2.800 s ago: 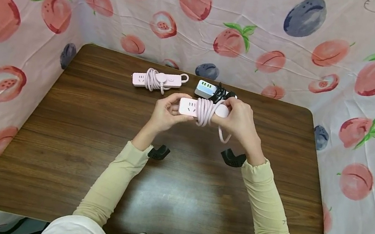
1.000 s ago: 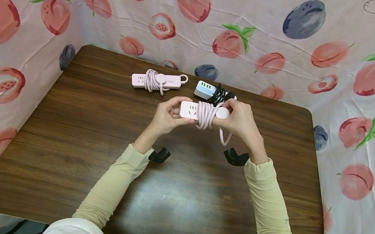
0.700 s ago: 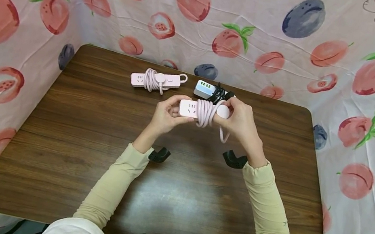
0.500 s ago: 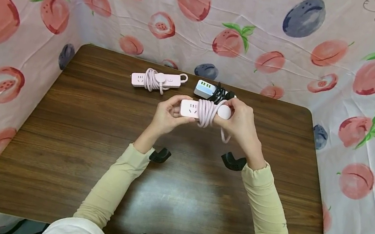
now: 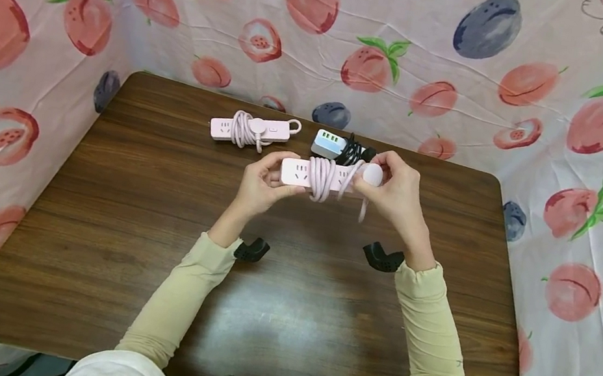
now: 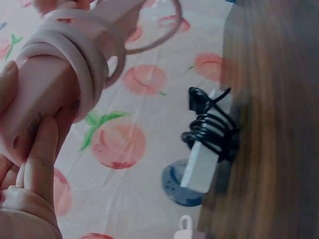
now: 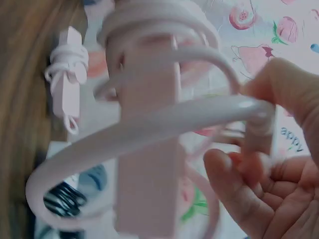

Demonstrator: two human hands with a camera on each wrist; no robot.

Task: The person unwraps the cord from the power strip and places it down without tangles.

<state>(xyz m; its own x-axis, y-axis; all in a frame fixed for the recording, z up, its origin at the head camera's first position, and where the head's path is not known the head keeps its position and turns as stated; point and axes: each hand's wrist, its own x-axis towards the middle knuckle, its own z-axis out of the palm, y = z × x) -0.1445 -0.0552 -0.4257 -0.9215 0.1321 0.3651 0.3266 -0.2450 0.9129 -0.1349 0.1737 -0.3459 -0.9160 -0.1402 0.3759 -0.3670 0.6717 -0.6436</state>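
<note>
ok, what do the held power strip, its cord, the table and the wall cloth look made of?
Power strip: likely hard plastic, smooth pale pink; crisp molded edges and slots.
Cord: probably soft plastic or rubbery sheath; bends in smooth round loops.
Table: wood or wood-look laminate, slight sheen; dark grain, blurred light patch.
Wall cloth: probably thin printed fabric; shows creases.

There are two pink power strips and one white power strip, together three. The cords are two pink cords and one black cord. Further are two grips, two black wrist pieces and one counter.
</note>
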